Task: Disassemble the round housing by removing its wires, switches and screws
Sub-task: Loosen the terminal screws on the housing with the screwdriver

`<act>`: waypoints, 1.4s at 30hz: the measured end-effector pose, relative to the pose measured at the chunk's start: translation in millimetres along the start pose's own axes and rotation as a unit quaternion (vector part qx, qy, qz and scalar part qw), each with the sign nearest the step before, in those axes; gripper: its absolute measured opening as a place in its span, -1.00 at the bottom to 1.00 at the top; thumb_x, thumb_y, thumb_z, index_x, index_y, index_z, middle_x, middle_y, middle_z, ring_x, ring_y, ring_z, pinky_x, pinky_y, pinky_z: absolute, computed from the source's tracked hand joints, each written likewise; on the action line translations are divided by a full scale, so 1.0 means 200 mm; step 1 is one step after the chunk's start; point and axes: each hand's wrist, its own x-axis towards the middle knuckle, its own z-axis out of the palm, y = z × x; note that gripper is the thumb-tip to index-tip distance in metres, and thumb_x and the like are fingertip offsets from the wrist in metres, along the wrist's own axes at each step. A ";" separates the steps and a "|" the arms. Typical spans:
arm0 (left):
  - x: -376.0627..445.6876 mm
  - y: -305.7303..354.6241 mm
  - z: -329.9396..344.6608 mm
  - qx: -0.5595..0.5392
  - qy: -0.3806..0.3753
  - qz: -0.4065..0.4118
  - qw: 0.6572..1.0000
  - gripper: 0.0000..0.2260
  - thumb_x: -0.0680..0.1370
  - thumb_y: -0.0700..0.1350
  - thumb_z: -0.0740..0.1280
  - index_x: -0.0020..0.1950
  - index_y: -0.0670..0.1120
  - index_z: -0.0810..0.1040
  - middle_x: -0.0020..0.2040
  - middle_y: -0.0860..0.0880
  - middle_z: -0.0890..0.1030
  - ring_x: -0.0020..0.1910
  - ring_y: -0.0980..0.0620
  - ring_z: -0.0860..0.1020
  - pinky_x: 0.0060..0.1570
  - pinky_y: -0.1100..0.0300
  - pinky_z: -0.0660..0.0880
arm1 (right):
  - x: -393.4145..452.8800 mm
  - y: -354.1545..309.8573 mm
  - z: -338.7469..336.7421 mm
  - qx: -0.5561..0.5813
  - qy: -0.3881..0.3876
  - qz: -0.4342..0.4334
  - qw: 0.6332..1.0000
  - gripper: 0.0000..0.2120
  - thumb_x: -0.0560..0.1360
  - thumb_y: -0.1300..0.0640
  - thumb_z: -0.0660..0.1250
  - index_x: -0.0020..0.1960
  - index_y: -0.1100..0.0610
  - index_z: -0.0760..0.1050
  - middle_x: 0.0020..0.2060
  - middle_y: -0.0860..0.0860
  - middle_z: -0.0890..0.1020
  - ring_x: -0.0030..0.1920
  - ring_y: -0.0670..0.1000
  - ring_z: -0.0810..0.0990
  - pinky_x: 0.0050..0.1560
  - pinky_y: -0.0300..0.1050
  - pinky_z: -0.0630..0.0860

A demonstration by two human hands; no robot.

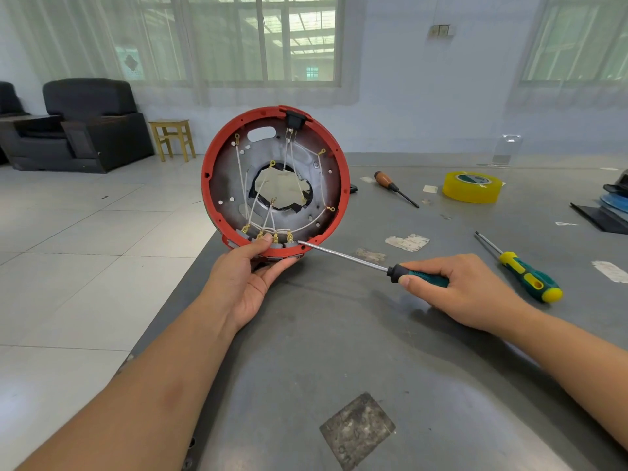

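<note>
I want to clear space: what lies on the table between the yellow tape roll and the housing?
Head view: a wooden-handled screwdriver lies between the tape roll and the red housing.

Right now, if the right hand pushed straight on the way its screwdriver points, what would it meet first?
The right hand holds a screwdriver whose tip already sits by the rightmost grey switch at the red housing bottom rim; likely that switch first, though depth is unclear.

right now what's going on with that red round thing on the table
A person is taking apart the round red housing. The left hand holds it upright by its bottom rim at the table edge. The right hand grips a green-handled screwdriver, its tip at the row of switches along the lower rim. The white wires are still attached inside. A second screwdriver lies nearby.
</note>
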 end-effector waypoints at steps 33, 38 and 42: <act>0.00 0.00 0.01 0.028 -0.004 -0.007 1.000 -0.84 0.66 -0.34 0.35 0.24 -0.30 0.55 0.11 -0.34 0.72 0.09 -0.37 0.72 -0.08 -0.11 0.73 | 0.00 0.01 -0.01 0.002 -0.001 -0.006 1.000 -0.81 0.57 -0.12 0.38 -0.01 -0.47 0.54 -0.29 -0.45 0.61 -0.22 -0.26 0.59 -0.27 -0.43 0.42; -0.03 0.00 0.02 -0.004 0.005 -0.001 1.000 -0.81 0.66 -0.33 0.35 0.27 -0.34 0.55 0.17 -0.39 0.69 0.10 -0.39 0.72 -0.20 -0.02 0.71 | 0.00 0.00 0.03 0.010 0.005 0.006 1.000 -0.80 0.56 -0.17 0.36 -0.08 -0.53 0.53 -0.26 -0.27 0.65 -0.23 -0.03 0.57 -0.30 -0.16 0.45; -0.03 -0.01 0.03 -0.004 0.003 0.002 1.000 -0.79 0.66 -0.33 0.35 0.29 -0.35 0.56 0.19 -0.38 0.69 0.10 -0.37 0.72 -0.19 -0.01 0.72 | 0.00 0.00 0.07 0.035 -0.004 0.027 0.999 -0.86 0.56 -0.21 0.32 0.07 -0.39 0.62 -0.32 -0.19 0.65 -0.32 0.00 0.56 -0.22 -0.01 0.53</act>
